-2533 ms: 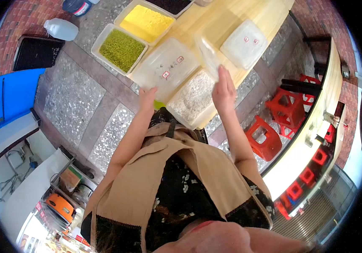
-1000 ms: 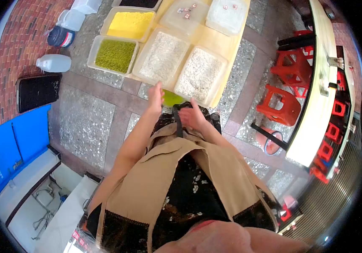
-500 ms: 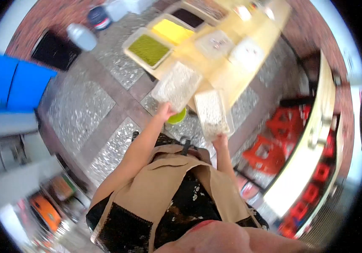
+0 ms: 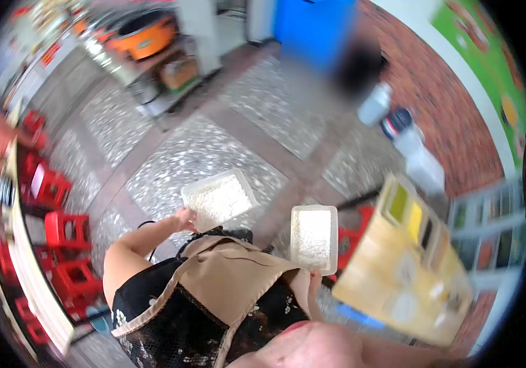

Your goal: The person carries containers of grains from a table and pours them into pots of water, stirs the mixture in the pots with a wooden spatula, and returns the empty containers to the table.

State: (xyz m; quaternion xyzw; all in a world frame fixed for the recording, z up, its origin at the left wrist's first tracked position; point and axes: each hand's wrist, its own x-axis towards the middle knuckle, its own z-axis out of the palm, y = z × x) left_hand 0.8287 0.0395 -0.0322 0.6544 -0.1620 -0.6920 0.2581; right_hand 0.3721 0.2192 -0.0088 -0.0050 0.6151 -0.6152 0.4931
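My left hand [image 4: 185, 219] is closed on the near corner of a translucent plastic tub [image 4: 250, 187] that tilts a little over the floor. White, crumbly stuff [image 4: 218, 199] is spread inside it. A second tub of the same kind [image 4: 334, 236] hangs to the right, gripped at its near end by my right hand [image 4: 315, 280]. Its contents [image 4: 313, 236] are white and crumbly too. Both tubs are held apart in front of my tan apron [image 4: 226, 264]. The fingers beneath each tub are hidden.
At right stands a wooden table [image 4: 379, 276] with tubs of green [image 4: 398, 202] and yellow [image 4: 415, 221] stuff. Red stools [image 4: 66, 230] line a long table [image 4: 36, 288] at left. An orange pot [image 4: 143, 40] sits on a counter ahead. White containers [image 4: 422, 168] stand by the brick wall.
My view has swung left, away from the wooden table, which now lies at right. Both tubs came along in my hands and moved further apart.
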